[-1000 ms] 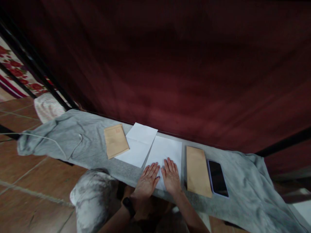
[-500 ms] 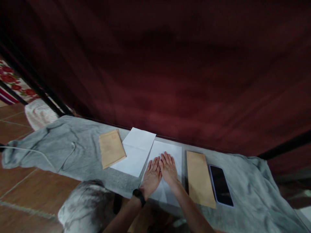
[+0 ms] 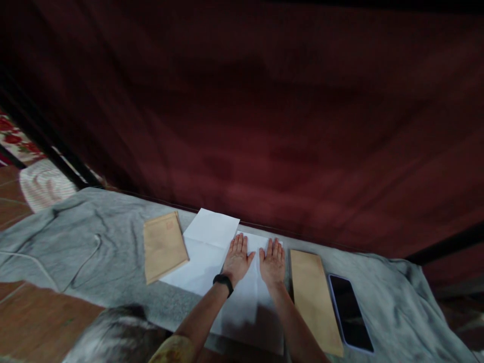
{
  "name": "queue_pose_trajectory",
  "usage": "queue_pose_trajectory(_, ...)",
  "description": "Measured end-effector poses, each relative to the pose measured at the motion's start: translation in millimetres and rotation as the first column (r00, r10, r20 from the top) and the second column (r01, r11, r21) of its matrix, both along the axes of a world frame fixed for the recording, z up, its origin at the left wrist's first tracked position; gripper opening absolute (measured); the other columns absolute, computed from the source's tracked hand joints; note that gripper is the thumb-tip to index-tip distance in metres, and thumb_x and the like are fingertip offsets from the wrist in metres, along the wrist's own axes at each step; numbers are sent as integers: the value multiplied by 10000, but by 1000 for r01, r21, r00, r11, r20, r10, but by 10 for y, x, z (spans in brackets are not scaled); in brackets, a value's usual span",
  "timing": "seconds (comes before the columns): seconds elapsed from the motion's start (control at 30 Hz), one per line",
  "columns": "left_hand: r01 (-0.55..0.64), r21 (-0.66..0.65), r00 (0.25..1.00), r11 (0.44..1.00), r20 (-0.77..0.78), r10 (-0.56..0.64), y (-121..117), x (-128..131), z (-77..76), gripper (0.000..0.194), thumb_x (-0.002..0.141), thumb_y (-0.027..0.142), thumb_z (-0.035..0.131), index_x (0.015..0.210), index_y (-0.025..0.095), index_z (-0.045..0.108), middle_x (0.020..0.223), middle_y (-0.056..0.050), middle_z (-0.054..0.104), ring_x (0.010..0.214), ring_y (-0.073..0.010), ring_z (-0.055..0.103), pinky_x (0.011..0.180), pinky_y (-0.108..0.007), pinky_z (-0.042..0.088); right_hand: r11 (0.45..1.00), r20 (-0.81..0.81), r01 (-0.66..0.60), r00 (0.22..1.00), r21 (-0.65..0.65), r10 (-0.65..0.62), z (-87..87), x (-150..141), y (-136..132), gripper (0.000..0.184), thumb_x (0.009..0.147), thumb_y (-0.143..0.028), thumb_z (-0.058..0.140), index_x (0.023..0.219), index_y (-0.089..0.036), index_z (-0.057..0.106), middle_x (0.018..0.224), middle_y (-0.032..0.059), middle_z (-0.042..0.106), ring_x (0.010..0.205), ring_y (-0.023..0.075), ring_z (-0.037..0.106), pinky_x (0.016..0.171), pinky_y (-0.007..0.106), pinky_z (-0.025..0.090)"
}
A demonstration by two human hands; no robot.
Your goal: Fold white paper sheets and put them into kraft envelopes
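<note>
My left hand [image 3: 237, 258], with a black band on its wrist, lies flat on a white sheet of paper [image 3: 247, 312], near the sheet's upper left edge. Opposite it, my right hand [image 3: 273, 263] rests flat along the sheet's upper right side, fingers stretched forward. A gap of bare paper separates the two hands, and neither grips anything. Faint crease lines run across the sheet. Just left lies a second white sheet [image 3: 209, 239] with a fold line. To the right of my right hand is a long brown envelope [image 3: 315, 300].
Several brown envelopes [image 3: 164, 246] seem stacked on the left, overlapping the second sheet. A phone [image 3: 350, 312] lies face up beside the long envelope. Grey cloth [image 3: 121, 242] covers the narrow surface, and a white cable [image 3: 36, 262] crosses its left end. Behind hangs a dark red curtain [image 3: 242, 151].
My hands were together at the middle of the sheet; now they are apart, the left at the left side and the right at the right side. The view has shifted slightly.
</note>
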State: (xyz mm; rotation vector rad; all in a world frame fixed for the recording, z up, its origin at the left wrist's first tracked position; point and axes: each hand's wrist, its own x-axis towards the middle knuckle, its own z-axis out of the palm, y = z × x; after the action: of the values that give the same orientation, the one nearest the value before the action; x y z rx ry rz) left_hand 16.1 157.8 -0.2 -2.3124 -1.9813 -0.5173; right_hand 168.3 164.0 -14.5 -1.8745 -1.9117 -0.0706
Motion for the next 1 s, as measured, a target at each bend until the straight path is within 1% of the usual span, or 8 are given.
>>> queue_pose_trajectory(0.13, 3, 7, 1000, 1000, -12, -2, -99, 36, -22, 647, 1008, 432, 299, 1532, 54, 282, 1546, -198, 383, 1463, -293, 311, 1193, -502, 265, 997, 78, 39, 996, -64, -34, 27, -28, -22, 641, 1016, -441, 282, 1509, -35, 337, 1571, 240, 295, 1444, 351, 320, 1153, 532, 240)
queue_pose_trajectory(0.2, 59, 12, 998, 998, -17, -58, -328, 45, -52, 615, 1019, 416, 285, 1538, 86, 285, 1553, -171, 382, 1463, -276, 316, 1187, -488, 286, 997, 100, 38, 995, -65, -31, 53, -31, -32, 642, 1018, -441, 272, 1511, -33, 331, 1572, 239, 293, 1439, 356, 328, 1151, 526, 239)
queue_pose_trajectory(0.33, 195, 36, 980, 980, -36, -194, -973, 10, -91, 603, 1018, 462, 337, 1539, 161, 300, 1580, -109, 355, 1462, -248, 322, 1182, -453, 314, 998, 81, 36, 996, -53, -32, 149, -7, -28, 642, 1023, -431, 242, 1492, -9, 360, 1555, 254, 324, 1425, 353, 351, 1152, 515, 231)
queue_pose_trajectory(0.47, 207, 41, 977, 978, -65, -204, -1376, -75, -23, 605, 1019, 457, 359, 1545, 168, 285, 1574, -104, 365, 1452, -229, 345, 1176, -428, 331, 997, 52, 6, 999, -79, -2, 240, -45, -131, 623, 1037, -385, 205, 1480, 22, 363, 1552, 267, 318, 1437, 333, 330, 1169, 495, 202)
queue_pose_trajectory(0.53, 189, 40, 980, 981, -72, -186, -1421, -102, 18, 612, 1019, 449, 360, 1548, 151, 277, 1566, -115, 377, 1448, -231, 353, 1177, -427, 328, 994, 43, -32, 998, -101, 36, 230, -120, -328, 597, 1042, -364, 196, 1480, -1, 378, 1552, 245, 335, 1440, 309, 334, 1174, 484, 212)
queue_pose_trajectory(0.67, 209, 33, 976, 977, -74, -206, -1424, -128, 53, 610, 1011, 375, 351, 1561, 135, 237, 1558, -126, 388, 1447, -234, 354, 1192, -438, 297, 961, 20, -259, 965, -98, 262, 112, -238, -978, 540, 1046, -394, 262, 1507, -136, 375, 1594, 133, 305, 1462, 247, 304, 1189, 461, 240)
queue_pose_trajectory(0.8, 199, 45, 978, 979, -75, -195, -1537, -204, 56, 640, 1002, 416, 394, 1558, 135, 248, 1565, -141, 367, 1444, -259, 359, 1171, -443, 335, 969, 42, -247, 968, -2, 247, 60, -106, -1499, 560, 1033, -402, 343, 1505, -101, 370, 1601, 165, 269, 1472, 277, 281, 1184, 480, 269)
queue_pose_trajectory(1.0, 219, 93, 973, 971, -91, -211, -1836, -409, 85, 674, 1000, 461, 422, 1556, 124, 245, 1555, -163, 376, 1429, -280, 382, 1136, -450, 388, 968, 96, -247, 965, 35, 242, 111, 196, -1802, 623, 1017, -440, 387, 1519, -76, 329, 1577, 202, 310, 1439, 319, 342, 1141, 478, 349)
